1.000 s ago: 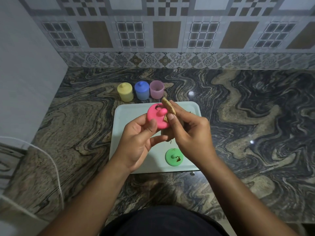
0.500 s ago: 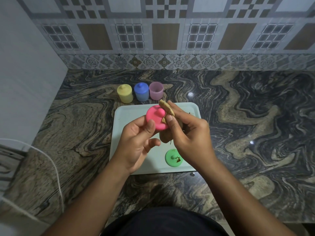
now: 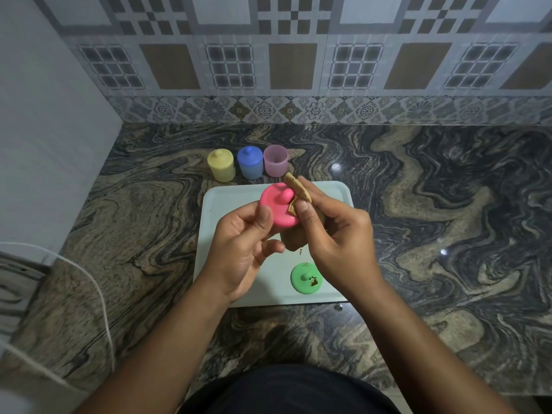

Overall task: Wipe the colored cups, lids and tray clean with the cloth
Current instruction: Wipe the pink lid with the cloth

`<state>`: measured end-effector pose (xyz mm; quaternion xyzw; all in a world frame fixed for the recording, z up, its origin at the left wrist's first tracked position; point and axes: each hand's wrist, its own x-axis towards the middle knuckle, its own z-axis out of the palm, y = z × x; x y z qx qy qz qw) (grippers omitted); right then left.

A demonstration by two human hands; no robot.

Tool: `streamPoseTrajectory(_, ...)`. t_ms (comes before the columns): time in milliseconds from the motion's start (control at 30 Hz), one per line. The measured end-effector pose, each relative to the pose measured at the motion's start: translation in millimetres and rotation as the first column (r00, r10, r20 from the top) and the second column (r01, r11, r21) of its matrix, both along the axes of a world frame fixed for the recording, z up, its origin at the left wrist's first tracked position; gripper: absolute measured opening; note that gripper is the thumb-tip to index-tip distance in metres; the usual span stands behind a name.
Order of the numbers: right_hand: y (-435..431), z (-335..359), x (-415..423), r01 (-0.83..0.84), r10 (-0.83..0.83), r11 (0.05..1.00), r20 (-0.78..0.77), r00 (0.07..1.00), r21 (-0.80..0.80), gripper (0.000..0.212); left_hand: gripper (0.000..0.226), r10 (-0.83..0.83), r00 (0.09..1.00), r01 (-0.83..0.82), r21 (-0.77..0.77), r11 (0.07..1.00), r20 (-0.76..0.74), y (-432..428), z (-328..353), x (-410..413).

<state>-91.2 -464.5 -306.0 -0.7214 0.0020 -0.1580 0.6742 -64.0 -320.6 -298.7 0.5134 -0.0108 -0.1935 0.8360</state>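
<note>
My left hand point(image 3: 242, 246) pinches a pink lid point(image 3: 277, 209) by its edge and holds it above the pale tray point(image 3: 227, 201). My right hand point(image 3: 334, 237) grips a tan cloth point(image 3: 297, 189) and presses it against the lid's right side beside the knob. A green lid point(image 3: 304, 277) with brown dirt on it lies on the tray near its front edge. Behind the tray stand a yellow cup point(image 3: 221, 165) and a blue cup point(image 3: 249, 162), both with lids on, and an open pink cup point(image 3: 275, 160).
The marbled stone counter point(image 3: 433, 222) runs to a tiled wall at the back. A grey wall closes the left side. A white cable point(image 3: 98, 291) hangs over the counter's front left corner.
The lid and both hands have stayed almost in place above the tray. The cloth has shifted slightly along the lid's right edge.
</note>
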Motion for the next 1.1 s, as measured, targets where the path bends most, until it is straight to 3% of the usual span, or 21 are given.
streamPoseTrajectory(233,5,-11,0,-0.007,0.008,1.000,-0.069,0.998,0.015,0.030,0.054,0.049,0.993,-0.059,-0.096,0.994,-0.108,-8,-4,2)
streamPoseTrajectory(333,5,-8,0,0.018,-0.018,1.000,-0.029,0.999,-0.008,0.033,0.042,-0.003,0.999,-0.003,-0.174,0.985,-0.035,-3,-6,-1)
streamPoseTrajectory(433,2,-8,2,0.054,-0.053,0.997,0.015,0.998,-0.064,0.035,0.024,-0.035,0.999,0.034,-0.059,0.998,-0.005,0,-4,-4)
streamPoseTrajectory(567,2,-6,0,0.035,-0.035,0.998,0.000,0.999,-0.050,0.035,0.027,-0.001,0.998,0.000,-0.018,1.000,-0.060,0,3,-2)
streamPoseTrajectory(700,1,-8,-3,-0.009,0.009,1.000,-0.028,1.000,0.003,0.028,0.044,0.031,0.993,-0.039,-0.068,0.997,-0.110,-3,3,-1)
streamPoseTrajectory(767,0,-7,-4,-0.021,0.023,0.998,-0.037,0.999,0.063,0.029,0.043,0.021,0.998,-0.028,-0.108,0.994,-0.061,-4,1,-1)
streamPoseTrajectory(833,-1,-7,-3,-0.012,0.015,0.996,-0.030,0.999,0.092,0.030,0.029,-0.008,0.999,0.011,-0.092,0.996,0.037,-2,-1,-3)
streamPoseTrajectory(967,-4,-9,-3,0.018,-0.017,1.000,0.026,1.000,-0.018,0.036,0.021,0.037,0.999,-0.038,-0.058,0.998,-0.015,-1,5,0)
streamPoseTrajectory(1100,-4,-5,-3,0.109,-0.022,0.928,0.240,0.971,-0.355,0.033,0.024,0.060,0.988,-0.074,-0.098,0.992,-0.144,-4,9,1)
